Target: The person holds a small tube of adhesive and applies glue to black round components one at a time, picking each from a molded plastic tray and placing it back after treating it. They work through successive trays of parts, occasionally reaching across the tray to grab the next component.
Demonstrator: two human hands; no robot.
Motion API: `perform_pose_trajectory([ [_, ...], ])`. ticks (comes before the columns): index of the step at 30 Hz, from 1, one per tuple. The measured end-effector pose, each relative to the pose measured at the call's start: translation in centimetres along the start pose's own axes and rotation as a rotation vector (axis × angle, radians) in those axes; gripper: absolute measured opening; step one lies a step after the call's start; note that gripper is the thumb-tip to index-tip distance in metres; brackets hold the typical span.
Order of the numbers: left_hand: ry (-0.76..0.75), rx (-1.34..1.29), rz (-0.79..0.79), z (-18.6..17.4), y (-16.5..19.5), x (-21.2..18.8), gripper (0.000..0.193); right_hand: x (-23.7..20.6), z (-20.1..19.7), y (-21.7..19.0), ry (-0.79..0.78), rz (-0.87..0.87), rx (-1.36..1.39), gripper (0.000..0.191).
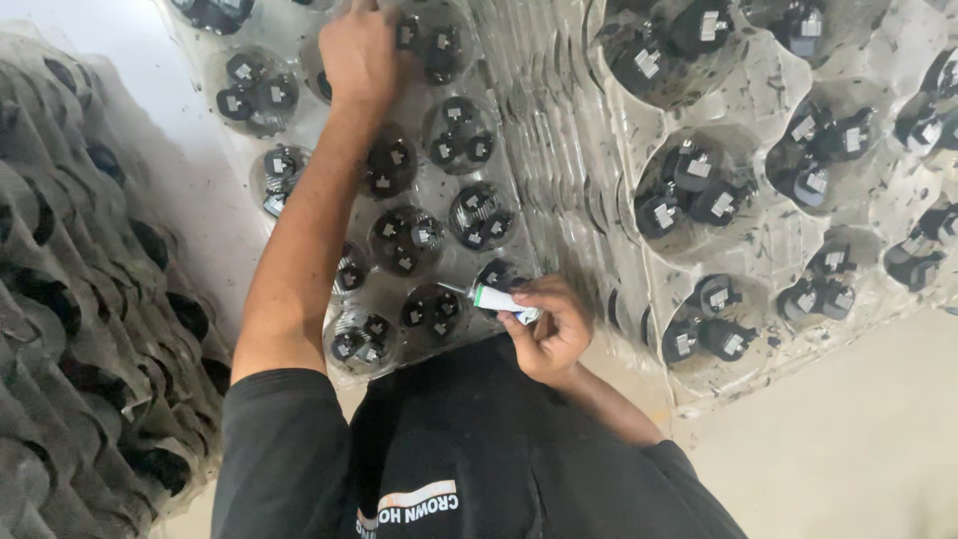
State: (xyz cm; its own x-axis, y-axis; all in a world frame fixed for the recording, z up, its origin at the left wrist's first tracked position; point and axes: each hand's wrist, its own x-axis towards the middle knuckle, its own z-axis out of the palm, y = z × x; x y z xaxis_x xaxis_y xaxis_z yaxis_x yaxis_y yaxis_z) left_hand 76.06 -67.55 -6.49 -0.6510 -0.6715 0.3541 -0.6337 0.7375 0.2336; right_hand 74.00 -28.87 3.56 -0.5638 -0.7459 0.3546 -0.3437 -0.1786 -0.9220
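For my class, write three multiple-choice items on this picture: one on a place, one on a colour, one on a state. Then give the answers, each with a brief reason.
1. Where is the left hand?
A. At the far end of the clear tray
B. On the floor
C. On the tube

2. What colour are the small parts in the tray's pockets?
A. Red
B. Black
C. Yellow

3. How is the small tube held?
A. Lying loose
B. Pinched in the right hand, nozzle towards the tray
C. Held by both hands

Answers: 1 A, the arm stretches across the tray; 2 B, dark pieces with pale tags; 3 B, the fingers close round it.
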Motion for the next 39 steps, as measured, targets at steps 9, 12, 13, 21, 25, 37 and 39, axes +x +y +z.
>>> perform_pose_trajectory([
  [9,-0.262,0.191,-0.136,1.3,2.0,1.2,0.007,0.5,-0.3,1.1,-0.037,0.049,0.063,0.028],
  [12,-0.138,0.100,-0.206,-0.9,3.4,1.3,0.018,0.9,-0.1,1.1,-0.062,0.042,0.056,0.028],
  [13,-0.155,0.045,-0.252,-1.6,4.0,1.4,0.024,1.0,-0.1,1.1,-0.072,0.044,0.056,0.028],
  [21,-0.231,-0.135,-0.387,-1.9,7.1,2.2,0.039,0.5,-0.5,1.1,-0.072,0.052,0.049,0.028],
  [25,-0.327,-0.049,-0.397,-1.1,6.6,2.6,0.017,-1.0,-0.9,1.3,-0.049,0.108,0.019,0.029],
  [37,-0.167,-1.624,-0.741,-10.0,4.7,-10.6,0.023,-3.3,-1.3,0.5,0.162,0.332,0.393,0.029],
  [39,-0.010,-1.901,-0.706,-13.1,5.3,-14.9,0.033,-3.0,-1.1,-0.4,0.177,0.315,0.457,0.032],
])
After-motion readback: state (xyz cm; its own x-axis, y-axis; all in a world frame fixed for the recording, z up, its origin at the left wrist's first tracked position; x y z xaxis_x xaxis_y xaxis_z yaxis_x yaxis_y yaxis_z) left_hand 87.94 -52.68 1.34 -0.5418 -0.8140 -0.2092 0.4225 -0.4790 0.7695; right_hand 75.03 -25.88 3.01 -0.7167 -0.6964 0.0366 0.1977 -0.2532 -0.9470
